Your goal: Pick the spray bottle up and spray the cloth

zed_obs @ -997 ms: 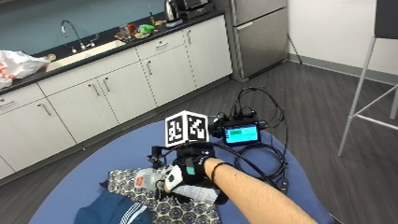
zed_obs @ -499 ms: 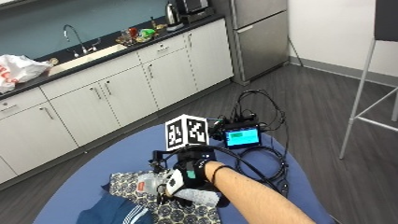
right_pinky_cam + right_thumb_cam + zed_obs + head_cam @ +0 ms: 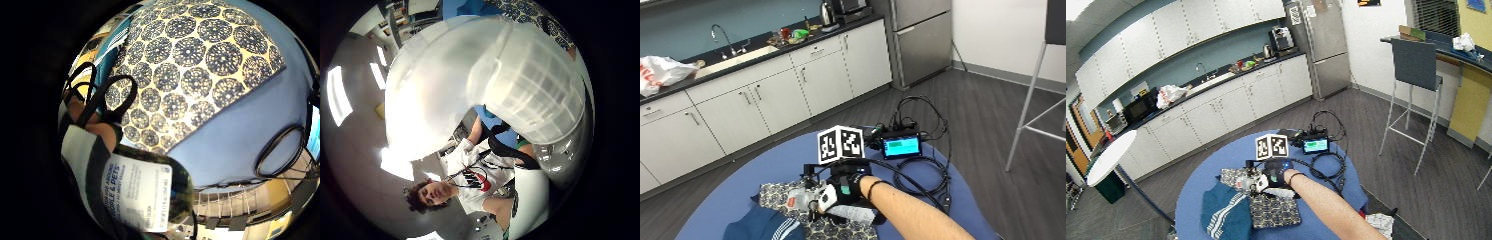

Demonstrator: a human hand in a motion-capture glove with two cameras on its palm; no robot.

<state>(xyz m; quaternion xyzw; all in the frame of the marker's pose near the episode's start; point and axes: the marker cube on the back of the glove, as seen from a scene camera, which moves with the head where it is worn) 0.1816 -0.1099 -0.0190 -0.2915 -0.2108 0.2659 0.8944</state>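
Spray bottle grasped in the gloved right grip, fingers curled round its body, held just above the patterned cloth spread on the blue bench, beside a teal striped garment.

Layout. A round table fills the lower frame. At its lower centre the right hand rests over a patterned cloth, with the spray bottle at its left. A second cloth lies lower left. A small screen sits upper right, behind the hand.
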